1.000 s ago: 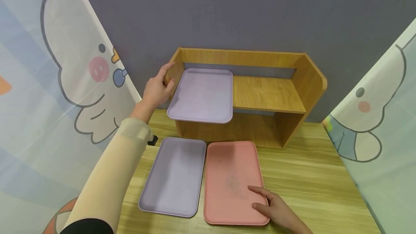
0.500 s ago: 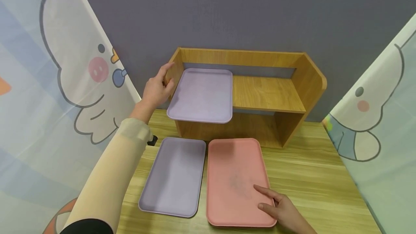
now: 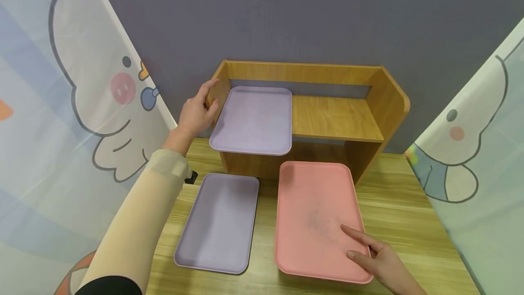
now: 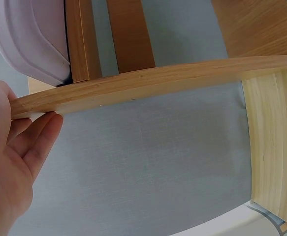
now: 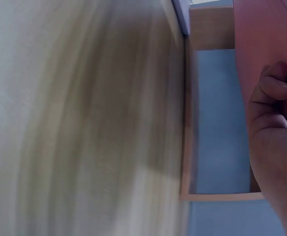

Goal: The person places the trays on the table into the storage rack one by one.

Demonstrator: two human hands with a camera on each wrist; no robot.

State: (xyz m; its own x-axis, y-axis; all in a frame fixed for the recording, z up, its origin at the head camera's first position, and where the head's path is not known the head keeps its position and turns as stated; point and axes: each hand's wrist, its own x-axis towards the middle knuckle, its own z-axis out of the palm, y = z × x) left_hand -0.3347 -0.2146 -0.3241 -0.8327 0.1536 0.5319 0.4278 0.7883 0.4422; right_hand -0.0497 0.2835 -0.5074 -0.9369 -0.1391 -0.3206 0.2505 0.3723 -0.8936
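My left hand (image 3: 196, 112) grips the left side panel of the wooden shelf (image 3: 337, 119); in the left wrist view its fingers (image 4: 44, 142) curl round the panel's edge. With my right hand (image 3: 378, 256) I hold the pink tray (image 3: 315, 204) by its right edge, thumb and forefinger over the top. In the right wrist view other fingers (image 5: 273, 88) curl against the pink tray's underside, raised off the table. A light purple tray (image 3: 255, 119) lies on the upper shelf board at the left, its front edge overhanging. Another purple tray (image 3: 221, 222) rests on the table.
The wooden table (image 3: 405, 222) extends in front of the shelf and to its right. Behind stands a grey wall (image 3: 303, 17). Cloths with cartoon prints hang at the left (image 3: 94, 58) and right (image 3: 487, 149).
The pink tray has risen off the table and moved right and towards the shelf in my right hand. My left hand and both purple trays have stayed in place.
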